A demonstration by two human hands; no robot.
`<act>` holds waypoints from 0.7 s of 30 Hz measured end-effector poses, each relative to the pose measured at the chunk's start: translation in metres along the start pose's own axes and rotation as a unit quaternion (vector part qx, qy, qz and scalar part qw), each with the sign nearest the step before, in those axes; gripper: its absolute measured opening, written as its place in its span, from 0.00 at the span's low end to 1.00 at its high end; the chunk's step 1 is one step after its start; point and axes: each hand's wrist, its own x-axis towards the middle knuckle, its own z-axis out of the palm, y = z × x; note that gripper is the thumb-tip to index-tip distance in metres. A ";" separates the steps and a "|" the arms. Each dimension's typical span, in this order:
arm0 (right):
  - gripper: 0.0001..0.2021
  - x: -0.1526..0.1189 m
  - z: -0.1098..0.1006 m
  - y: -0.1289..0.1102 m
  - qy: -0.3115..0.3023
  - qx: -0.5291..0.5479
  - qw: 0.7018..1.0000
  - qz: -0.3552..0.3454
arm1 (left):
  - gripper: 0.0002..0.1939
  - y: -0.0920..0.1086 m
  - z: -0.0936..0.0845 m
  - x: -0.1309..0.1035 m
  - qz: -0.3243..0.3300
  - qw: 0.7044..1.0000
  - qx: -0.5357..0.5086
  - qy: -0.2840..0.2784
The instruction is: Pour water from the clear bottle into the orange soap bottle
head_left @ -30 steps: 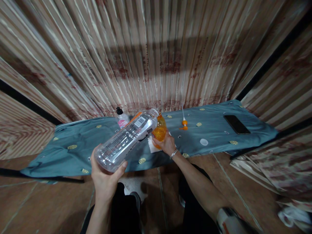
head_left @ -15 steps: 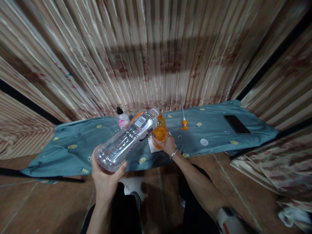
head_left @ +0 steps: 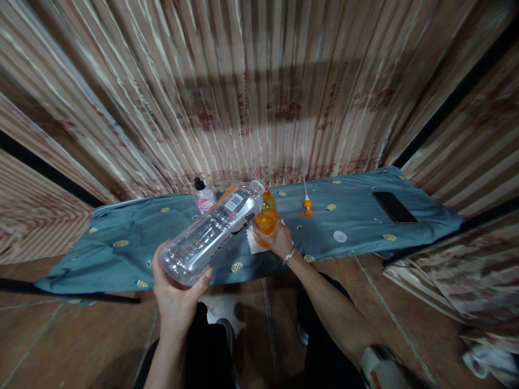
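A: Start at the left. What's there?
B: The left hand (head_left: 176,302), low in front of the tabletop (head_left: 135,227). Its fingers and thumb wrap around the base of a big clear bottle (head_left: 211,237).
A: So how does that bottle lie relative to the hand?
B: It extends up and to the right from the palm, tilted, with its mouth at the far end. Behind it, on the tabletop, is a small bottle (head_left: 205,204) with a black top and a pink label.
A: And where the mouth ends?
B: Right by the neck of an orange bottle (head_left: 268,208). I can't tell whether the two touch.
A: Who has the orange one?
B: The right hand (head_left: 278,237), gripping it low around the body from the right, so most of it rises above the fingers. A white sheet (head_left: 254,244) shows around its foot.
A: Further right?
B: A silvery bracelet (head_left: 289,256) on that wrist, then an orange pump head (head_left: 308,207) lying with its tube towards the curtain (head_left: 279,102). Next comes a round whitish disc (head_left: 340,236), and last a dark phone (head_left: 394,207), lying flat.
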 end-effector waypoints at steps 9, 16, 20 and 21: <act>0.32 0.000 0.002 0.003 0.007 -0.001 1.000 -0.009 | 0.52 0.001 0.000 0.000 -0.032 0.999 -0.009 -0.001; 0.33 0.000 -0.001 0.001 -0.010 0.002 1.000 -0.008 | 0.52 0.000 0.000 0.000 -0.027 1.000 -0.011 -0.002; 0.32 0.000 0.000 0.002 -0.003 -0.003 1.000 -0.009 | 0.52 0.001 0.001 0.000 -0.028 0.999 -0.020 0.000; 0.32 0.000 0.001 0.002 0.000 -0.003 1.000 -0.009 | 0.52 0.001 0.001 0.000 -0.029 0.999 -0.021 0.000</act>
